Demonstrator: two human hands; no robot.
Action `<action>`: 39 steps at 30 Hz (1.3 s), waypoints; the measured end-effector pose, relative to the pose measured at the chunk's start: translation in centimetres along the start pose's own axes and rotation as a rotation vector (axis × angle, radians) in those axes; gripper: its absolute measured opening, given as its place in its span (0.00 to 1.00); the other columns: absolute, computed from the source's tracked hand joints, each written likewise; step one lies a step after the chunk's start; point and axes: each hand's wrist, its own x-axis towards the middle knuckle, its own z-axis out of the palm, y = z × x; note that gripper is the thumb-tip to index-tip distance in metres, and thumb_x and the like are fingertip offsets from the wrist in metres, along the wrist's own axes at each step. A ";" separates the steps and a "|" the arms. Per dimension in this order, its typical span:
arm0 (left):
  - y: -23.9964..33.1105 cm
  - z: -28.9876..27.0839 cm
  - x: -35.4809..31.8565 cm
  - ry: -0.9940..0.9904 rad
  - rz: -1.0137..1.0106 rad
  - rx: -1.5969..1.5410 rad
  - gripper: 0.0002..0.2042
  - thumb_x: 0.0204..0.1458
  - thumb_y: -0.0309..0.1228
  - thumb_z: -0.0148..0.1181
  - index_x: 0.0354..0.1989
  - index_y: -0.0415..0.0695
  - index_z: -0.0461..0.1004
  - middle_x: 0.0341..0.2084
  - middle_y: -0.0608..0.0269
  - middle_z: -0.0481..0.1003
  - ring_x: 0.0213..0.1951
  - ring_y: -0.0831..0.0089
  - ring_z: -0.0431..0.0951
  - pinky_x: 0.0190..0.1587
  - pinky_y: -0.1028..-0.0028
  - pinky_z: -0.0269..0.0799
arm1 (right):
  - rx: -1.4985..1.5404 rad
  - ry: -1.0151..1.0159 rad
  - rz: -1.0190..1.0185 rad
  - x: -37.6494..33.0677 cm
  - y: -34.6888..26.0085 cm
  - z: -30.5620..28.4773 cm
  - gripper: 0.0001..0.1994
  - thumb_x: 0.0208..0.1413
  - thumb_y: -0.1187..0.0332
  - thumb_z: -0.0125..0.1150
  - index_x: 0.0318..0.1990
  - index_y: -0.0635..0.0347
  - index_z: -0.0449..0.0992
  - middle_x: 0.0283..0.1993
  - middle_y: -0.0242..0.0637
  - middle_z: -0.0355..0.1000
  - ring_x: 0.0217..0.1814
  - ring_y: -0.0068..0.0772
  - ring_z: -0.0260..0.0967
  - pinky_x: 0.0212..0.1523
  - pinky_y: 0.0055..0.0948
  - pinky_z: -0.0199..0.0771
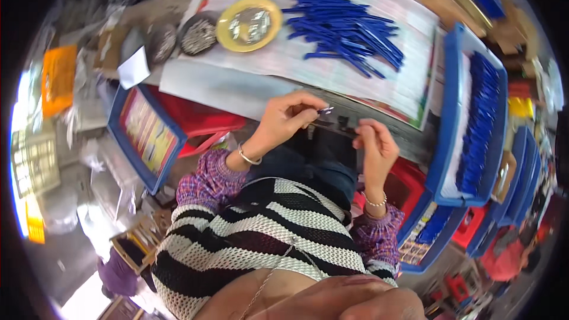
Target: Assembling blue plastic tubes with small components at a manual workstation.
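A small shiny piece is pinched between fingers of the left hand; the right hand is loosely curled, any hold unclear. Beyond the fingers, heaped blue strips are apparently unfinished.

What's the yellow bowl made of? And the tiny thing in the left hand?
The yellow bowl is probably plastic: smooth, evenly coloured rim. The tiny thing in the left hand could be metal or plastic: glinty, but too small to tell.
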 end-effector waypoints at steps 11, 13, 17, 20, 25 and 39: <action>1.2 -19.8 -4.1 0.437 0.367 1.144 0.04 0.44 0.20 0.57 0.29 0.39 0.74 0.23 0.60 0.71 0.23 0.73 0.72 0.26 0.78 0.65 | -0.029 0.070 -0.004 0.8 1.4 -0.6 0.07 0.58 0.72 0.52 0.37 0.68 0.74 0.27 0.34 0.71 0.20 0.16 0.63 0.21 0.14 0.61; 1.3 -17.8 -2.6 0.406 0.372 1.146 0.04 0.42 0.19 0.57 0.28 0.39 0.74 0.23 0.58 0.71 0.22 0.69 0.72 0.26 0.76 0.66 | -0.021 0.115 -0.032 0.8 1.7 -0.2 0.08 0.58 0.70 0.53 0.38 0.67 0.74 0.27 0.33 0.70 0.16 0.14 0.58 0.17 0.13 0.52; 0.5 -14.6 0.1 0.317 0.448 1.169 0.05 0.39 0.20 0.57 0.27 0.40 0.73 0.23 0.59 0.71 0.23 0.62 0.72 0.25 0.73 0.67 | -0.055 0.105 -0.059 0.9 2.4 -0.1 0.08 0.58 0.71 0.53 0.38 0.67 0.74 0.27 0.32 0.70 0.16 0.14 0.58 0.16 0.13 0.52; 0.2 -11.6 2.0 0.229 0.547 1.124 0.05 0.38 0.20 0.56 0.25 0.42 0.73 0.22 0.61 0.71 0.23 0.61 0.72 0.24 0.71 0.66 | -0.058 0.121 -0.039 0.8 2.4 -0.2 0.08 0.58 0.71 0.53 0.38 0.67 0.74 0.26 0.33 0.70 0.17 0.14 0.59 0.16 0.13 0.53; 0.0 -8.8 3.1 0.153 0.595 1.174 0.05 0.38 0.21 0.57 0.25 0.44 0.72 0.23 0.64 0.71 0.24 0.63 0.72 0.24 0.70 0.66 | 0.004 0.045 -0.010 1.1 1.9 -0.4 0.08 0.57 0.71 0.54 0.38 0.68 0.75 0.27 0.35 0.72 0.18 0.15 0.63 0.18 0.14 0.61; 1.5 -1.4 2.6 -0.098 0.249 0.405 0.05 0.49 0.19 0.53 0.33 0.39 0.74 0.26 0.65 0.71 0.25 0.81 0.69 0.28 0.80 0.64 | -0.072 -0.165 0.156 0.7 -0.8 0.9 0.11 0.56 0.71 0.54 0.44 0.65 0.75 0.35 0.33 0.75 0.28 0.17 0.69 0.29 0.17 0.71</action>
